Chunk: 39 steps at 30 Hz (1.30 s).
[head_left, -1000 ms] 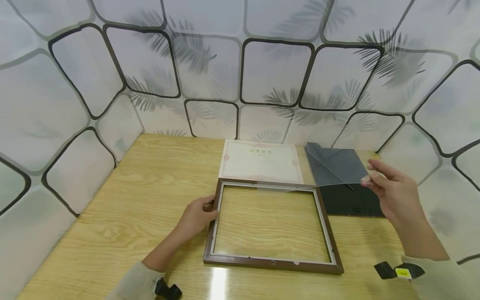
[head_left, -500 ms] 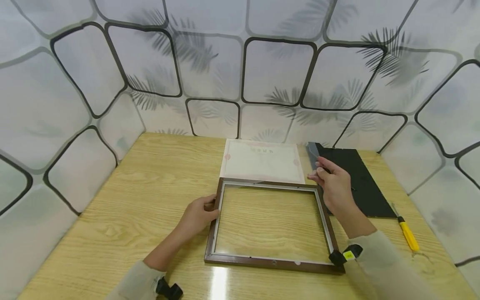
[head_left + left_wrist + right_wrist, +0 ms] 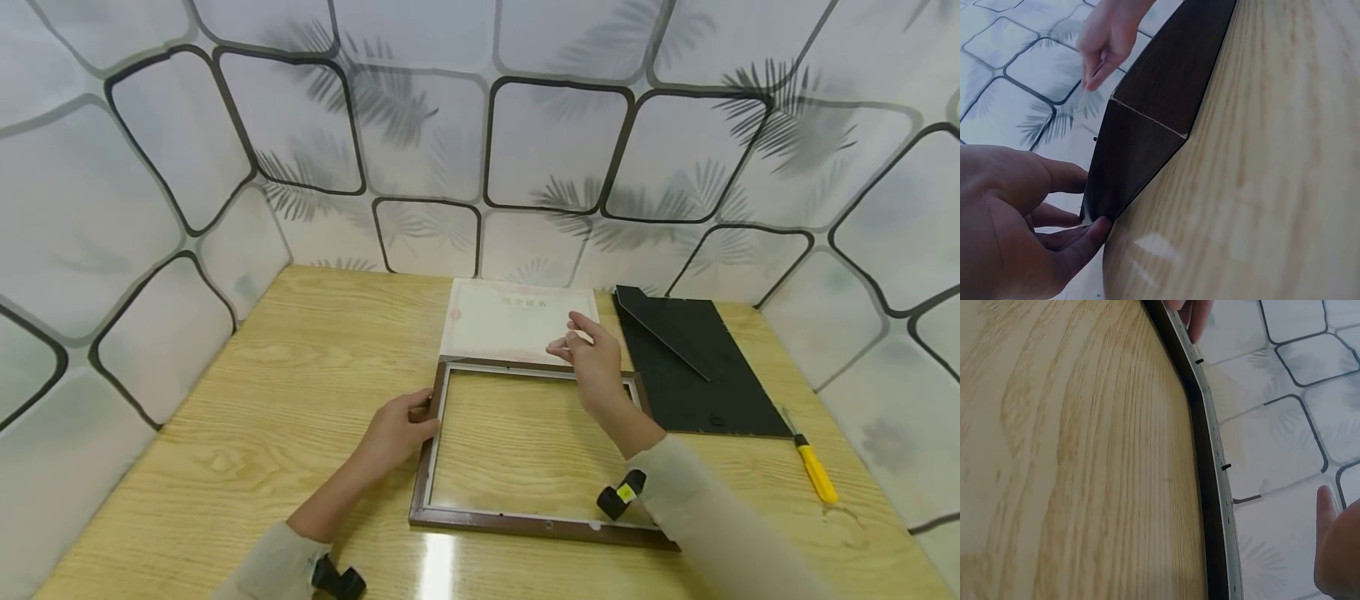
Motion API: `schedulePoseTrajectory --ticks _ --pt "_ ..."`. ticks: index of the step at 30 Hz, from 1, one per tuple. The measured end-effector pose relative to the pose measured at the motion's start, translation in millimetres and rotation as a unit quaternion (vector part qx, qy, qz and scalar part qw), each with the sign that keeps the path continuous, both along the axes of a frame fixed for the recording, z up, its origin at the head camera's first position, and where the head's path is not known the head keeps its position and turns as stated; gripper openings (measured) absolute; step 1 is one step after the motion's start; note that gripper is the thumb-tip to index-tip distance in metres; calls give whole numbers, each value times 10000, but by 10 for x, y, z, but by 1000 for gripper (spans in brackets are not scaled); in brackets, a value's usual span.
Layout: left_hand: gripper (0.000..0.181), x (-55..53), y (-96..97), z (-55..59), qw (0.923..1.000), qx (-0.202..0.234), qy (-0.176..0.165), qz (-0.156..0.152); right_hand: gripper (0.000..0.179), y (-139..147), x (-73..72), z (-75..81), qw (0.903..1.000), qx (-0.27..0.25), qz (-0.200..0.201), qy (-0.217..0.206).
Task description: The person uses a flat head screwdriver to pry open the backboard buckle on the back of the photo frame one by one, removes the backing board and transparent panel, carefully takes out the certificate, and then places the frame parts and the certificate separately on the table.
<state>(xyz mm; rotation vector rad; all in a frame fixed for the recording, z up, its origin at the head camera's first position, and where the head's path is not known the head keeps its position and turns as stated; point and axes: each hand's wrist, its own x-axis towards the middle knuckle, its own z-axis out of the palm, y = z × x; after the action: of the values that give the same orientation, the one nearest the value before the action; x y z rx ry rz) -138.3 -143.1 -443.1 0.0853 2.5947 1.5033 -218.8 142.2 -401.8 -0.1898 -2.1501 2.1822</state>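
My left hand (image 3: 397, 429) grips the left side of a brown picture frame (image 3: 547, 527), which lies back side up on the table with its middle open. In the left wrist view, its thumb and fingertips are at the frame's dark outer edge. My right hand (image 3: 596, 358) is raised over the frame's far side and pinches a clear sheet (image 3: 517, 333). The sheet is hard to make out; it shows as a pale haze over the printed certificate (image 3: 465, 343) behind the frame. In the right wrist view, only part of the right hand (image 3: 1338, 550) shows.
To the right lies a black backing board (image 3: 720, 400) with a folding stand leg (image 3: 663, 340). A yellow-handled screwdriver (image 3: 816, 473) is beside it, near the right edge of the wooden table (image 3: 300, 350). A patterned curtain-like wall (image 3: 420, 150) closes off the back and sides.
The right hand has carried the clear sheet leftward, from over the black backing board to above the frame and certificate. The screwdriver has come into sight. My left hand keeps its grip on the frame.
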Motion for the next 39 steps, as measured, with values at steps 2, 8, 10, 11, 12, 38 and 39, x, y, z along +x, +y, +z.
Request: schedulePoseTrajectory --ticks 2,8,10,11,12,38,39 --pt "56 2 -8 -1 10000 -5 47 -9 47 -97 -25 -37 9999 -46 124 42" --pt "58 -5 -14 -11 9999 124 33 5 47 -345 -103 -132 9988 -83 471 -137" --pt "58 -10 -17 -15 9999 131 32 1 47 -422 -134 -160 9980 -78 582 -230" --pt "58 -11 -20 -14 9999 104 60 -22 47 -464 -143 -169 9976 -95 626 -279" --pt "58 -10 -21 -11 9999 103 48 -29 47 -502 -150 -178 9972 -93 667 -337" --pt "55 -47 -39 -23 9994 224 176 -178 57 -1451 -359 -359 9882 -207 1455 -440" --pt "56 -49 -39 -20 9994 225 174 -184 57 -1494 -371 -357 9884 -153 1451 -414"
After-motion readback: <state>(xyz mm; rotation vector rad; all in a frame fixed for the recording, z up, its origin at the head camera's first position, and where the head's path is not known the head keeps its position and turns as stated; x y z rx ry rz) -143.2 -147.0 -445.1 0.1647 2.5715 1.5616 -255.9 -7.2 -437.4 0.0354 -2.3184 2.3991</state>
